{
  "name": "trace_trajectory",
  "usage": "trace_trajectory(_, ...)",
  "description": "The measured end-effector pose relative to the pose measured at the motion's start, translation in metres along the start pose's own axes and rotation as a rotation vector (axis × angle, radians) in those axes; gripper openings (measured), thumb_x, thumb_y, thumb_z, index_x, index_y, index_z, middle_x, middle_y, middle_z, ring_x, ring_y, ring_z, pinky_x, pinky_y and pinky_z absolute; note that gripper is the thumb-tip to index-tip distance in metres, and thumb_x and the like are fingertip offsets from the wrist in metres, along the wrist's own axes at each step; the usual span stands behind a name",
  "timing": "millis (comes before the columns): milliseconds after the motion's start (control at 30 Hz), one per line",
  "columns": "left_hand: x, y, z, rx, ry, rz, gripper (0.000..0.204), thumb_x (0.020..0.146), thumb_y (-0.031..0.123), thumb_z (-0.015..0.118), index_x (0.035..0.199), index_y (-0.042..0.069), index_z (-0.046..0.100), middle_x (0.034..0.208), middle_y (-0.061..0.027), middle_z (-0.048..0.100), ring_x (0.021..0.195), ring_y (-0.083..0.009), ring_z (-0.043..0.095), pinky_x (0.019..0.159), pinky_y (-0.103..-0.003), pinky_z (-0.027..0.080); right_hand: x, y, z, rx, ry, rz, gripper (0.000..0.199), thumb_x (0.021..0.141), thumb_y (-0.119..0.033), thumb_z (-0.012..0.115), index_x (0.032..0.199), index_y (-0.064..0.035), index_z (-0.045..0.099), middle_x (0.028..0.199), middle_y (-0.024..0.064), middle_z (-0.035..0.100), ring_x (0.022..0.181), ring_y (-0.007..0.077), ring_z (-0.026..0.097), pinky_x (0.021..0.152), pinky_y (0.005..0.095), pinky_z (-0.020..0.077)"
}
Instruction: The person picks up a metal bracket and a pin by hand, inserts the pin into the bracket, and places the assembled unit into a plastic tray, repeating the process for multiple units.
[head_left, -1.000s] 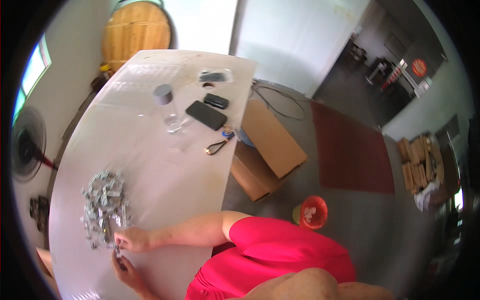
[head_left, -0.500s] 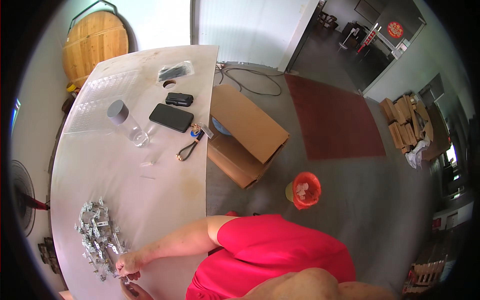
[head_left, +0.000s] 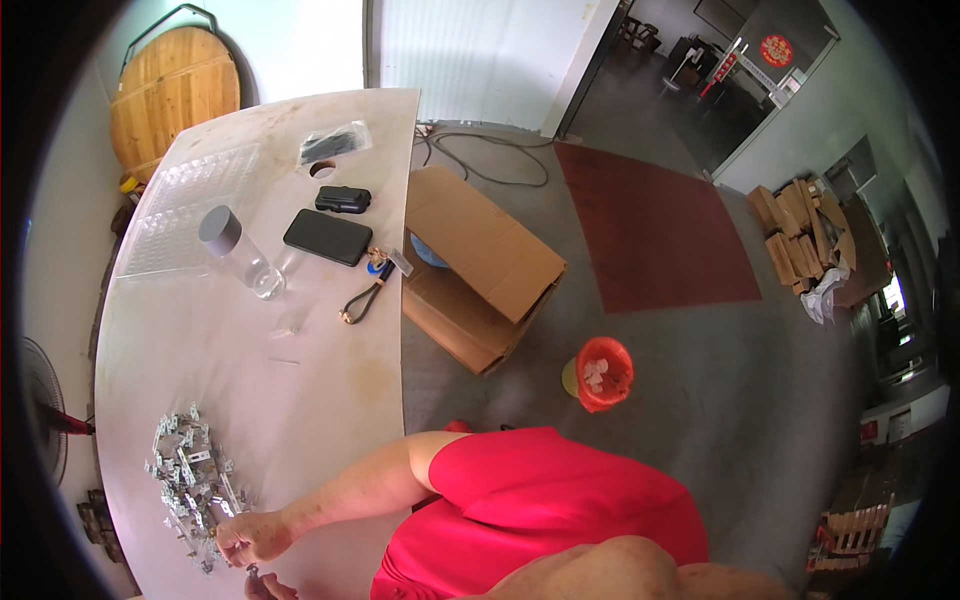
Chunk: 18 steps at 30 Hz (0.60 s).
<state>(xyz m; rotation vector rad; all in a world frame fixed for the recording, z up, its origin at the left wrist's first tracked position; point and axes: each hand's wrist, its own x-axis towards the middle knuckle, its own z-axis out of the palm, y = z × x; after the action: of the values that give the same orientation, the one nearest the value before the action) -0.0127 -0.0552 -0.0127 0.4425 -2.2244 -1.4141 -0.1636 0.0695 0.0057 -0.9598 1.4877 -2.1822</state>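
Note:
My right hand (head_left: 252,538) comes in along the bare forearm from the red sleeve. Its fingers are curled together beside the near end of a pile of small silvery metal parts (head_left: 190,470); anything in them is hidden. Just below it, my left hand (head_left: 272,588) shows only partly at the lower edge. A small metal part (head_left: 252,570) sits at its closed fingertips. The pile is a tangle of bracket-like pieces lying on the pale table.
On the table (head_left: 330,400) are a clear bottle with grey cap (head_left: 240,250), a black phone (head_left: 328,236), a black case (head_left: 343,199), a keyring strap (head_left: 365,298) and clear plastic trays (head_left: 190,210). Beside it stand an open carton (head_left: 490,270) and a red-lined bin (head_left: 605,375).
My right hand has shifted slightly left and drawn apart from my left hand, toward the pile's near end. The whole view has moved a little.

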Motion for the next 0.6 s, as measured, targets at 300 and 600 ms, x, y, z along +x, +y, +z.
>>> trace_trajectory(300,0.008,0.001,0.003,-0.281,-0.192,-0.213,0.041,0.096,0.028,0.054,0.131,0.008,0.051,0.108,-0.0116,0.067,0.071,-0.0214,0.060,0.063,-0.028,0.050,-0.006,0.037,0.001,-0.063,-0.345,-0.044,0.007,0.080,-0.005,0.069,0.074,-0.0035,0.066,0.089,0.0130,0.064,0.083,0.0296,0.065,0.069,0.0387,0.0510)
trace_trajectory(600,0.002,0.010,-0.016,-0.604,-0.198,-0.362,0.063,0.101,0.052,0.038,0.146,0.008,0.040,0.123,-0.0151,0.061,0.084,-0.0228,0.062,0.069,-0.031,0.051,-0.001,0.018,-0.011,-0.202,-0.234,-0.312,0.010,0.082,-0.006,0.067,0.074,-0.0019,0.063,0.084,0.0128,0.062,0.079,0.0271,0.063,0.069,0.0374,0.0499)
